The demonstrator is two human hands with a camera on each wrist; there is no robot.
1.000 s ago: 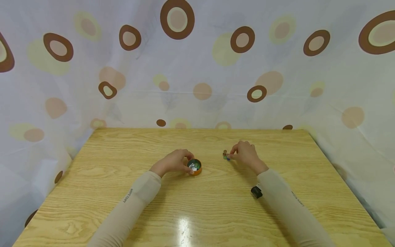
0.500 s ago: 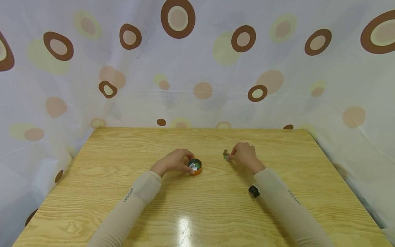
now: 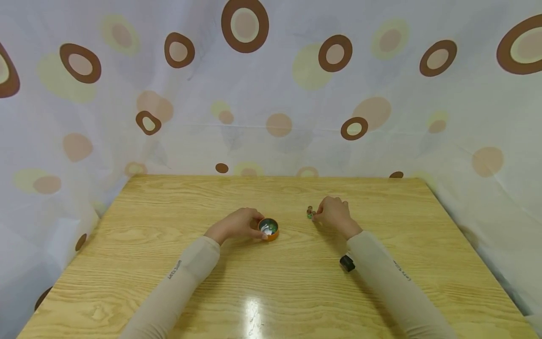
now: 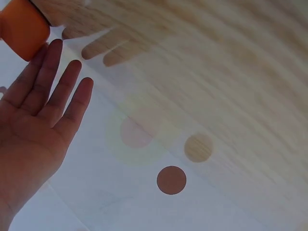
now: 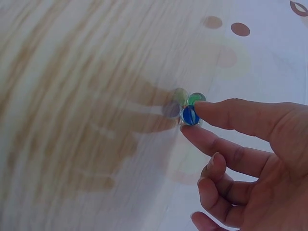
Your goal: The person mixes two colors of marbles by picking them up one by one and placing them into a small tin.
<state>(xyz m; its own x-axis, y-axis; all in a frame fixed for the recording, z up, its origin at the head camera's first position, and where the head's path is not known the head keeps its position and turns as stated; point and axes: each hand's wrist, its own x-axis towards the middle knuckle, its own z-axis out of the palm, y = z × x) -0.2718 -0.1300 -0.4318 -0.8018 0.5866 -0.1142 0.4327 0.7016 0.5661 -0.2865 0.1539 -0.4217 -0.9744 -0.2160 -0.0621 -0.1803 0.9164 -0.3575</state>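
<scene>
Though small, blue marble [image 5: 191,115] between right fingers [image 5: 236,114].

Orange bowl [image 3: 273,238] — upright, shiny inside; blue marble [image 5: 190,116] — pinched, beside a green marble [image 5: 197,98].

From here I make out "Let's" in dark lettering [image 3: 174,269] on the left sleeve [image 3: 174,291], left of the orange bowl [image 3: 268,237] and nearer the person; its second word blurs. Similar small print [image 3: 402,270] on the right sleeve [image 3: 394,285], right of that bowl, is too blurred to read surely.
</scene>
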